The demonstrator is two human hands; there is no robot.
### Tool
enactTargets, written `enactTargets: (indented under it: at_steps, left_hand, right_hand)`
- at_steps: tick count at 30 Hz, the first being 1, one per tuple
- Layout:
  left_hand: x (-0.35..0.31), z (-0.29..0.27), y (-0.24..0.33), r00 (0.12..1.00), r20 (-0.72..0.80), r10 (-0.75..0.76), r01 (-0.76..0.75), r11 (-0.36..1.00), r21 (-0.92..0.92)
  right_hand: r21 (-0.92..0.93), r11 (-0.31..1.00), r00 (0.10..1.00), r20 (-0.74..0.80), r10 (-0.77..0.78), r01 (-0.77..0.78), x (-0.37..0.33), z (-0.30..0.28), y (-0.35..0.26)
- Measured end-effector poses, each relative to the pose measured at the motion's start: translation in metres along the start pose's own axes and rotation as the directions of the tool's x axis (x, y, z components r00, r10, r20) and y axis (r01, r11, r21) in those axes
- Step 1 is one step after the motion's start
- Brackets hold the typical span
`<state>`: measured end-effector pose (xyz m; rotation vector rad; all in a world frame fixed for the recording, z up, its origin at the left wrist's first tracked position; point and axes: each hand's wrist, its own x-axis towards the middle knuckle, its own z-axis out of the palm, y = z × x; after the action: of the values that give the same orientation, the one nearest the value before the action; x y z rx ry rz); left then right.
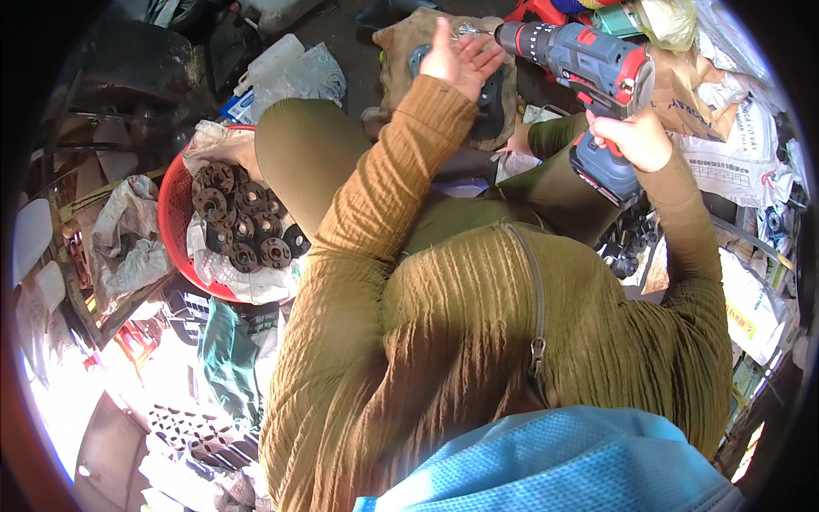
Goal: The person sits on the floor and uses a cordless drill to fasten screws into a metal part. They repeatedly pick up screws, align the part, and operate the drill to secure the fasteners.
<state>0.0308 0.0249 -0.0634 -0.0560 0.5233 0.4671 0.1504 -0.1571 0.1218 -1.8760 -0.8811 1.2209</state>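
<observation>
A blue-grey and red cordless drill (593,58) is in my right hand (633,138), whose fingers wrap round its grip above the battery. The chuck points left, and its tip comes close to the fingers of my left hand (461,61). That hand is palm up with its fingers spread, and I see nothing held in it. Beneath and behind it lies a dark metal part (492,115) on a tan cloth (397,64). My left hand and wrist hide some of this part.
To my left stands a red basket (173,224) holding several round, dark metal pieces with holes (243,226). A clear plastic bag (307,75) lies beyond my left knee. White sacks (734,162) and a brown paper bag (695,98) are piled at the right. Dark metal parts (630,241) lie beside my right leg.
</observation>
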Motion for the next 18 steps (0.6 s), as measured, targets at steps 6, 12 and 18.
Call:
enactTargets:
  at_steps: [6, 12, 18]
  left_hand:
    - [-0.041, -0.012, 0.096, 0.871, -0.102, 0.481, -0.470, 0.875, 0.113]
    - [-0.074, -0.004, 0.156, 0.805, 0.123, 0.580, -0.590, 0.804, 0.076]
    - [-0.077, -0.001, 0.160, 0.801, 0.077, 0.594, -0.599, 0.798, 0.071]
  right_hand:
    - [-0.216, 0.936, 0.952, 0.066, 0.297, -0.278, 0.007, -0.015, 0.002]
    - [-0.198, 0.957, 0.942, 0.219, 0.253, -0.211, 0.025, 0.003, 0.005]
    - [-0.371, 0.900, 0.942, 0.151, 0.300, -0.228, 0.054, 0.023, 0.007]
